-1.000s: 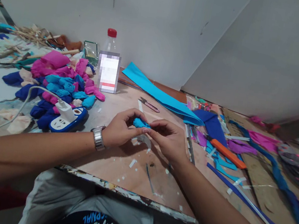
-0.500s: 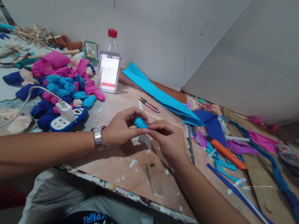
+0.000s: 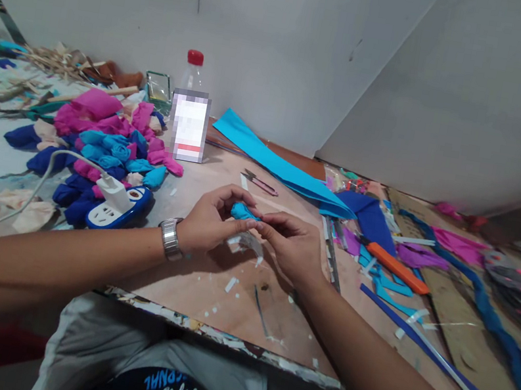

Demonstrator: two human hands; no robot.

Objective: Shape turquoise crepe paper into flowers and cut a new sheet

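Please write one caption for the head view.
Left hand and right hand pinch a blue bundle above a cluttered table.

Desk (image 3: 204, 292): a pinkish-brown top beneath the fingers (image 3: 283, 221)
Thread snips (image 3: 268, 190): flat, just beyond the fingers
Bottle (image 3: 188, 126): upright with a red cap, farther out and left of the fingers
Crumpled pieces (image 3: 113, 145): pink, blue and turquoise, heaped left of the fingers
Power strip (image 3: 104, 216): beside that heap, toward the fingers
Turquoise strip (image 3: 271, 160): slanting beyond the fingers
Orange tool (image 3: 395, 267): right of the fingers, among coloured scraps (image 3: 422, 257)
White bits (image 3: 231, 284): scattered on the near side of the fingers
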